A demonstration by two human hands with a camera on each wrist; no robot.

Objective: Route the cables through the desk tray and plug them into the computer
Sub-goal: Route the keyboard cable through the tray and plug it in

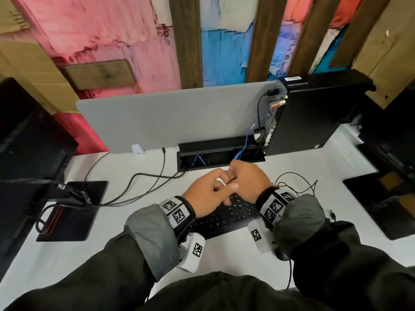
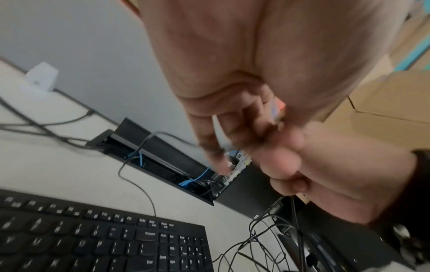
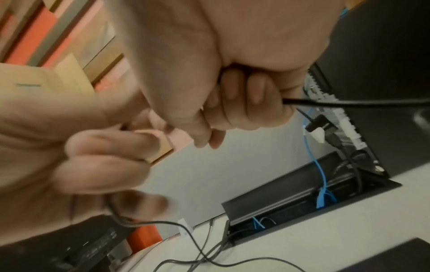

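Note:
Both hands meet over the black keyboard (image 1: 229,214), just in front of the open desk tray (image 1: 182,162). My right hand (image 1: 238,176) has its fingers curled round a thin black cable (image 3: 349,103). My left hand (image 1: 215,189) pinches the same thin cable (image 3: 144,222), which trails down to the desk. The black computer (image 1: 314,113) stands upright behind the tray's right end, rear ports facing left. A blue cable (image 1: 244,144) and black cables run from the tray (image 3: 267,200) up into those ports.
A grey divider panel (image 1: 168,117) closes the back of the white desk. Monitors stand at the left (image 1: 27,142) and right (image 1: 381,198) edges. Loose black cables (image 1: 134,182) cross the desk from the left monitor to the tray. A cable tangle (image 1: 298,182) lies right of my right wrist.

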